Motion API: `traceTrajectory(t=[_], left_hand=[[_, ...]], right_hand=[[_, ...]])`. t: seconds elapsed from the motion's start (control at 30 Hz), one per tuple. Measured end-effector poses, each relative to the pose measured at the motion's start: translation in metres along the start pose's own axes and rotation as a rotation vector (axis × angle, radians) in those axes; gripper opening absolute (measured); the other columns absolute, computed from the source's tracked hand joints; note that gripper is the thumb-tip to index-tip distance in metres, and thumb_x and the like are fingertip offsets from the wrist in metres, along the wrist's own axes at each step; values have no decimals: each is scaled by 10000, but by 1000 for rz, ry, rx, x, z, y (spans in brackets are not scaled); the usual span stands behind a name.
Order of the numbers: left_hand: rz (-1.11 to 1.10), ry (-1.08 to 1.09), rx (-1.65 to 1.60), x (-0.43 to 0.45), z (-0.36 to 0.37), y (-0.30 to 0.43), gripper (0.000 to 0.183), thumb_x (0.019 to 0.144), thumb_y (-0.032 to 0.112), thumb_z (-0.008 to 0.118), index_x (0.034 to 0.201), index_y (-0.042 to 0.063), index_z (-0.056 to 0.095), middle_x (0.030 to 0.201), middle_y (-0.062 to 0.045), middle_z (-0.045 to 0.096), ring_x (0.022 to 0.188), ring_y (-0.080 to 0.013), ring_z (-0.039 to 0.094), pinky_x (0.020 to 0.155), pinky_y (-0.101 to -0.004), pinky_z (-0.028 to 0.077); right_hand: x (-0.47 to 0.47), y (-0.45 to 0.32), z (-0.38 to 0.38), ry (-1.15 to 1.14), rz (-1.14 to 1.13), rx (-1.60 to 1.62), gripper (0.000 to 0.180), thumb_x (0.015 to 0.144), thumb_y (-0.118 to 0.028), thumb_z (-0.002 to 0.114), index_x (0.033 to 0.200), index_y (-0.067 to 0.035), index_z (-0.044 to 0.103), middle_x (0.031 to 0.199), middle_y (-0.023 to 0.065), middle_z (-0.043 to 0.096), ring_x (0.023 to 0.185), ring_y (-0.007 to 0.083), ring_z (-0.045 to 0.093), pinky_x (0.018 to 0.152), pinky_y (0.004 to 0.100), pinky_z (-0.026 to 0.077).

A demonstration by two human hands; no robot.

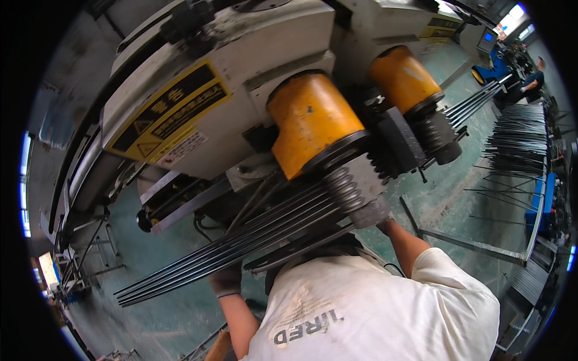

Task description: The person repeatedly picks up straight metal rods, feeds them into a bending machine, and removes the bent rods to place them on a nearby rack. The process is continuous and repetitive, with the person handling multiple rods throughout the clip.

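Several long dark metal rods (226,246) run side by side at a slant from the machine head out to the lower left. Against the near side of these rods is my left hand (227,279), in a dark glove with a blue cuff edge; the rods hide its fingers. My right hand (384,224) is mostly hidden behind the grey metal end block (370,212) of the machine head. That head carries a coil spring (344,187) under an orange cylindrical housing (316,119). A dark metal bar (307,246) lies between the rods and my body.
A second orange housing (404,79) stands farther along the machine. The machine body bears a yellow-and-black warning label (169,110). At right, a metal rack (474,246) stands near many stacked rods (517,135). Another person (533,81) is at the far right.
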State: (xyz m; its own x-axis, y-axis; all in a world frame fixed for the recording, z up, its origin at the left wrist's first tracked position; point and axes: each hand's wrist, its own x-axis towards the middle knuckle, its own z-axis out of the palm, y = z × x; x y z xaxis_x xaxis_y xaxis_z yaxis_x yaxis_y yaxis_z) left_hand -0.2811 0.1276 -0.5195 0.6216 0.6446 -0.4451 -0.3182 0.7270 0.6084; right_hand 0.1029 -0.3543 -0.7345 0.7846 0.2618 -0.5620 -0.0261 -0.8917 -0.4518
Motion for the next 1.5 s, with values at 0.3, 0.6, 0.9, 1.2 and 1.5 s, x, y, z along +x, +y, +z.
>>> traceTrajectory(t=[0.3,0.6,0.9,1.2,1.5], left_hand=[[91,-88,568,33,-47,12,516,1130,365,551,1535,52,618,1525,-174,671,1439,-388,593,1205,-583,462],[108,-121,140,-13,47,34,522,1076,280,601,1491,-36,630,1442,-237,693,1284,-345,672,1093,-474,535],[581,60,496,9,-91,92,460,1108,269,595,1436,-40,688,1324,-217,756,1113,-302,731,931,-447,630],[880,419,895,-19,-8,139,461,1141,277,547,1437,-47,686,1306,-213,771,1092,-294,743,943,-424,637],[1633,226,1058,-62,153,222,465,1175,271,469,1363,-74,718,1282,-228,784,1120,-329,749,1016,-435,602]], right_hand=[[-71,-114,-76,223,54,354,358,1022,-324,707,1154,-7,806,1096,183,833,1047,269,789,920,408,580],[-150,-193,-169,761,-272,1008,352,1083,-237,684,1271,50,763,1089,39,783,989,115,682,903,299,555],[-127,-284,-199,435,-378,1717,307,1059,-322,717,1210,-64,785,1063,48,787,889,170,723,827,364,585],[-122,-295,-219,399,-272,1672,425,1030,-343,726,1323,-35,749,1151,83,779,997,204,731,885,392,584],[-97,-294,-225,399,-376,1590,376,1015,-287,719,1310,-56,744,1145,89,777,969,177,744,853,354,595]])
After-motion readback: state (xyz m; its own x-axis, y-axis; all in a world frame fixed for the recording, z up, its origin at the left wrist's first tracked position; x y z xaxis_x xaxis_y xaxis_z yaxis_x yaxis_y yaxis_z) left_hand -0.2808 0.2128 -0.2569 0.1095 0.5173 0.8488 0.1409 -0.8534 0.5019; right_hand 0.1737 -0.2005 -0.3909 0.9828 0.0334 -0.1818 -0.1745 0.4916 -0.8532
